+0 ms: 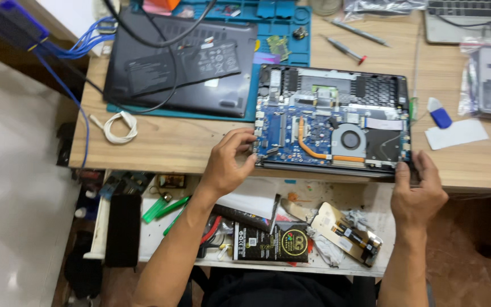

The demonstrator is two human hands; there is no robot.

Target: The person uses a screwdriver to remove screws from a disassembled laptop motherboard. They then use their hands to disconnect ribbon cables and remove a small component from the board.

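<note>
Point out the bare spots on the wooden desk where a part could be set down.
Bare wood lies between the coiled white cable and the opened laptop, in front of the black bottom cover. A narrower strip lies right of the white card. The open drawer below is cluttered; the left hand and right hand grip the laptop's corners.

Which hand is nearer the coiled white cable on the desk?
Left. The left hand grips the opened laptop at its left edge, right of the coiled white cable; the right hand holds the laptop's far corner.
</note>
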